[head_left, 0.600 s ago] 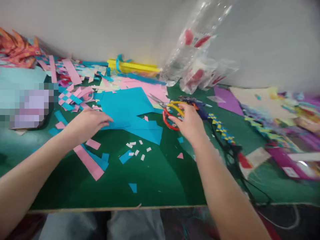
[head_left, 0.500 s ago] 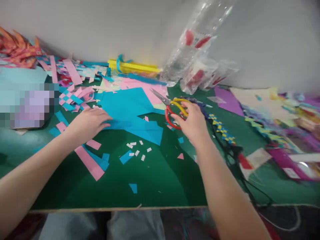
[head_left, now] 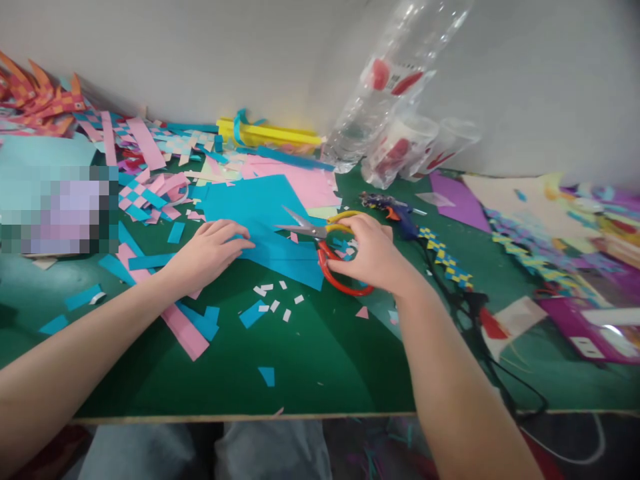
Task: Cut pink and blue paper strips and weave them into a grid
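The right hand had its fingers gripping the scissors by their handles, blades parted over the blue paper on the green surface; whether the left hand's fingers, at the paper, pinched it, I couldn't tell

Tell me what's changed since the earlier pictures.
The right hand, still gripping the scissors, moved left; their blades now stand open over the blue paper. The left hand moved right. The bottle, cups and white scraps stayed put.
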`<state>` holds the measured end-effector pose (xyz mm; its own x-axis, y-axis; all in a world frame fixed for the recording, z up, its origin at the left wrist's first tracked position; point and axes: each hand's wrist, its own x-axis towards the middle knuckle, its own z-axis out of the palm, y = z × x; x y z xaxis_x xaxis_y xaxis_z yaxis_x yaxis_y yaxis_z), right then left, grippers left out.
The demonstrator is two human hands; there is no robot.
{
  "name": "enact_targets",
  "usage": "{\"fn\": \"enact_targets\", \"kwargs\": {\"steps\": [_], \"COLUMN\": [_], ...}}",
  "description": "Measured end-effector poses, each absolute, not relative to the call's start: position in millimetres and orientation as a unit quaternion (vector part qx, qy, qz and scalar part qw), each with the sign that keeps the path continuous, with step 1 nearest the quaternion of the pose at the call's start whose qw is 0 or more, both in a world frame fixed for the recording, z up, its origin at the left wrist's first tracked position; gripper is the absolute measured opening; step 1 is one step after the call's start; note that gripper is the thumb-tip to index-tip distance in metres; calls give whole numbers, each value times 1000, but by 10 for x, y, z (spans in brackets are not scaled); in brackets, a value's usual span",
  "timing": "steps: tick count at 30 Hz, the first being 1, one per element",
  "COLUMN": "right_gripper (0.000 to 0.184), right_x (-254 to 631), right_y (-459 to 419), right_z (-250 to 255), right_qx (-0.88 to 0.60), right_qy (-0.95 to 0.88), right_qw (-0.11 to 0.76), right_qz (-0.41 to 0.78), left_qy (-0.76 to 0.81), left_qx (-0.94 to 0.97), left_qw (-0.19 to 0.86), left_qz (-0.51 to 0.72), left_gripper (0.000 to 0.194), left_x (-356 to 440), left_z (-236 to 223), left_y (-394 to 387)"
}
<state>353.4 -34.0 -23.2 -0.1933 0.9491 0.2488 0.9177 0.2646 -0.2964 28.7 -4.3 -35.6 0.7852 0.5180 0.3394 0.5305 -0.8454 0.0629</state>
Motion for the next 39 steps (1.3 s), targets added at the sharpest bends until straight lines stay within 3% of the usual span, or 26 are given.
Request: {"fn": "enact_targets", "kwargs": {"steps": [9, 19, 39], "right_gripper": [51, 53, 44], "right_x": [3567, 3580, 3394], "right_y": [-316, -309, -411], "right_z": [-238, -277, -123], "right_qx": [-618, -616, -516], "right_qy": [-758, -763, -838], "right_qw": [207, 197, 103], "right_qz": [23, 21, 143], "left_qy": [-280, -286, -319], "left_qx": [-949, -953, -927], "left_qw": [-52, -29, -105], "left_qz": [-138, -95, -168], "left_gripper": [38, 42, 35], "left_x": [282, 308, 289], "left_z": [-419, -375, -363], "left_y": [34, -14, -7]}}
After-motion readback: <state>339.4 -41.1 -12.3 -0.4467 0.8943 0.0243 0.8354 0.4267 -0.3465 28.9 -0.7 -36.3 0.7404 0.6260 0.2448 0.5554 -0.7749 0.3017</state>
